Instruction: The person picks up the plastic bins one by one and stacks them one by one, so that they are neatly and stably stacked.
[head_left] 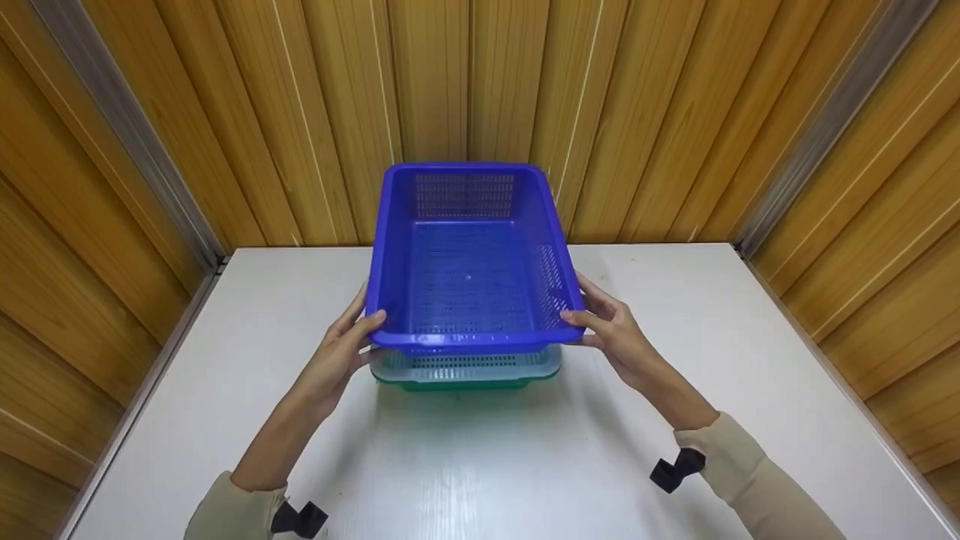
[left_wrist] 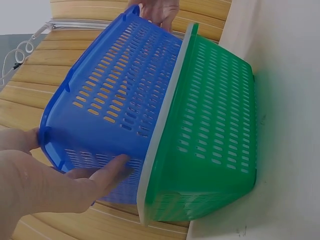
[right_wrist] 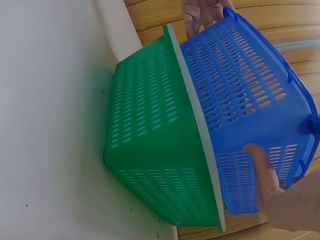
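A blue rectangular plastic basket (head_left: 469,255) with slotted walls is held by both hands, its inside facing up in the head view. My left hand (head_left: 341,352) grips its near left corner, thumb over the rim and fingers against the outer wall. At the near right corner my right hand (head_left: 619,337) holds it likewise. Below stands a green slotted basket (left_wrist: 210,110) on the table, with a pale rim (head_left: 465,372) along its top. In both wrist views the blue basket's lower part overlaps that rim, tilted relative to the green one.
The white table (head_left: 247,360) runs back to a wood-patterned panel wall (head_left: 469,82). Similar panels stand at left and right, with grey metal posts (head_left: 810,127) in the corners. Each sleeve cuff carries a small black mount (head_left: 679,470).
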